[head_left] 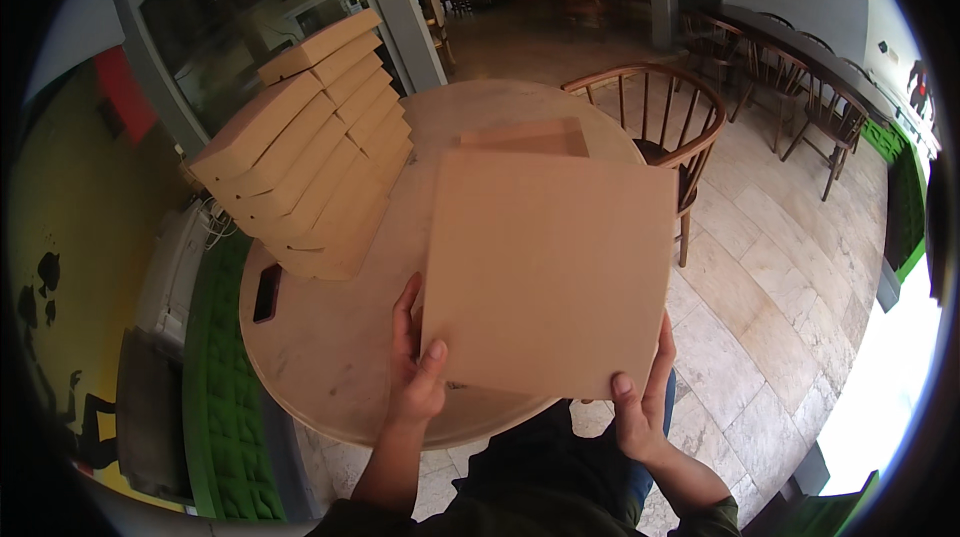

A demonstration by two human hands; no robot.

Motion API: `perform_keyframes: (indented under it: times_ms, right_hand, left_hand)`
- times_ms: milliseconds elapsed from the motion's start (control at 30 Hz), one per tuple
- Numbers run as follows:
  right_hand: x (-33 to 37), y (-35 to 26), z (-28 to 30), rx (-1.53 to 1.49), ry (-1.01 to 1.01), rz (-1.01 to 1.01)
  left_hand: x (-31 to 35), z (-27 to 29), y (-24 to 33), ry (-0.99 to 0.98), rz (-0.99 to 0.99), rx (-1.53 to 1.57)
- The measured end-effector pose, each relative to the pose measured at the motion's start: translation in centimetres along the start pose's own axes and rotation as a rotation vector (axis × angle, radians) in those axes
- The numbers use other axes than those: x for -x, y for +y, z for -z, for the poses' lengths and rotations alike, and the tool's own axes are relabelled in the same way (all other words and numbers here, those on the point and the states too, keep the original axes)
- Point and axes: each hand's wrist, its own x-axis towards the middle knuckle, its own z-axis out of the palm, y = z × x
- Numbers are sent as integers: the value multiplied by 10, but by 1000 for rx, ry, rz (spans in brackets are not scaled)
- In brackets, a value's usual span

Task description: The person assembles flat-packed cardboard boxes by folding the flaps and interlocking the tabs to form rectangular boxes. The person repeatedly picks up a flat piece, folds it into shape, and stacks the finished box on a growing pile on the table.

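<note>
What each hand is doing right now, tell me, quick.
Left hand: holding the cardboard near its near-left corner.
Right hand: holding the same cardboard near its near-right corner.

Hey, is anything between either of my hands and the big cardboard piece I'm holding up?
Nothing visible. The left hand and right hand grip the cardboard piece directly near its lower corners. More cardboard shows past its far edge, not in between. Its underside is hidden.
</note>
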Motion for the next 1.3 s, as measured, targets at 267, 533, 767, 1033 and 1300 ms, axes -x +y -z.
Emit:
perform_keyframes:
  times_ms: [267, 533, 767, 1033, 1300]
  right_hand:
    - [-12, 8, -20, 421, -220, 277]
    - [6, 5, 16, 395, -117, 93]
    - [-1, 13, 17, 482, -114, 119]
    - [-9, 11, 16, 632, -130, 180]
    - [-19, 16, 21, 684, -121, 137]
  left_hand:
    - [-20, -12, 30, 500, -291, -138]
    - [-151, 142, 253, 685, -908, -248]
    - [-270, 287, 320, 1050, -299, -343]
    - [-318, 377, 287, 998, -91, -525]
    - [-344, 392, 279, 900, -106, -611]
